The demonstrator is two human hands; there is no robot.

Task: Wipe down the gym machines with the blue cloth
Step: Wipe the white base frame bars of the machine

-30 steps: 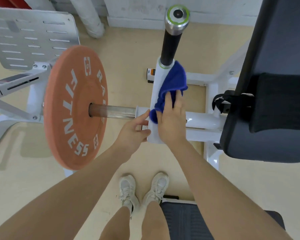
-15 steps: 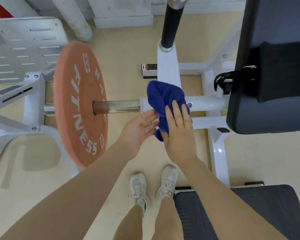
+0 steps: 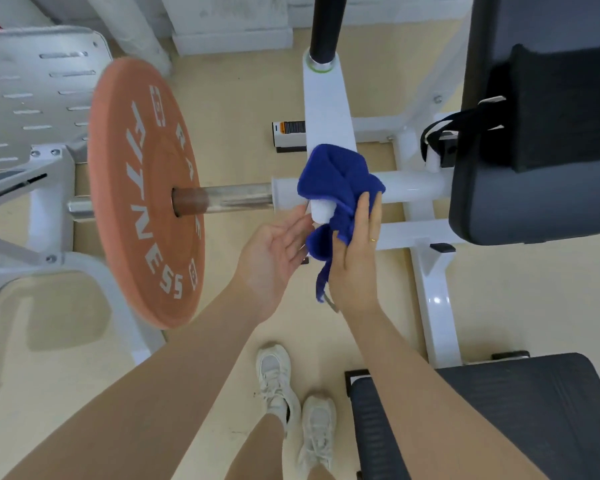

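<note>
The blue cloth (image 3: 336,181) is bunched over the lower end of the machine's white lever arm (image 3: 328,112), where it meets the white crossbar (image 3: 413,185). My right hand (image 3: 355,258) presses the cloth against the arm with straight fingers, a ring on one of them. A tail of the cloth hangs below the palm. My left hand (image 3: 274,251) is open, palm turned up, just left of the cloth, fingertips close to the white arm's end.
An orange weight plate (image 3: 142,188) sits on a steel sleeve (image 3: 236,199) left of my hands. A black seat back (image 3: 541,133) and seat pad (image 3: 520,410) stand to the right. A perforated grey footplate (image 3: 39,95) is at the far left. My shoes (image 3: 298,407) stand on beige floor.
The cloth and my right hand have slid down the white arm from near the black grip to its lower end. My left hand has let go of the arm and opened.
</note>
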